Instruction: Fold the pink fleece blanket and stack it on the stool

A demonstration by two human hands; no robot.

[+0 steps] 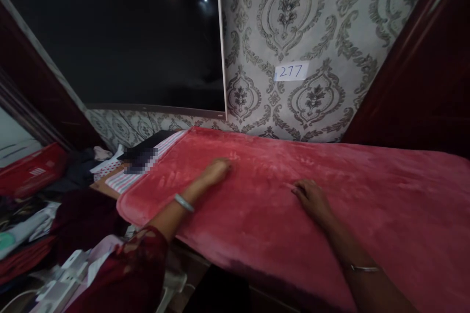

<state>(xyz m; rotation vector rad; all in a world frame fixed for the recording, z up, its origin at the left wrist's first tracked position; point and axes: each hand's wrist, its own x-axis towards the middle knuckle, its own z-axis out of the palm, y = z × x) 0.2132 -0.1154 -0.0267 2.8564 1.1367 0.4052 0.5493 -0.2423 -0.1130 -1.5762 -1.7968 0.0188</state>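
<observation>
A red plush blanket [249, 205] lies spread over a long surface against the wall. On its left half rests my left hand [217, 171], blurred, its fingertips hard to make out. My right hand [310, 198] is farther right, low over the plush or touching it, with thumb and fingers drawn together in a pinch. A faint thin streak shows by those fingertips, too small to name. Uneven brushed marks run through the pile around both hands.
A large dark television screen [147, 34] fills the upper left. At the blanket's left end are a striped cloth [119, 181] and a black flat item [150, 144]. Clothes and a white power strip [66, 279] crowd the lower left. A paper marked 277 [292, 71] sticks to the wallpaper.
</observation>
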